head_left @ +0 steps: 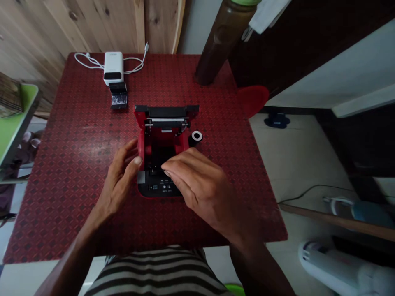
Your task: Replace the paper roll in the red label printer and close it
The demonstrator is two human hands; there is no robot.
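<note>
From where I stood, the boxy red-and-black plastic machine (163,150) sat on the table with the red, diamond-patterned top (92,197), between the person's hands. Its hinged red-and-black lid (168,112) stood raised at the far side, leaving the dark hollow open.

The left hand (121,172) rested against the machine's left wall, fingers loosely parted and thumb near the edge. The right hand (200,179) was over the front of the hollow, its thumb and fingertips pinched together; I couldn't tell whether anything was between them.

Just beyond that hand, at the machine's right side, stood a small black roll with a white ring at its end (195,142). Farther back were a white rounded block with a cable (113,63) and, toward the right, a tall brown bottle with a green cap (217,39).
</note>
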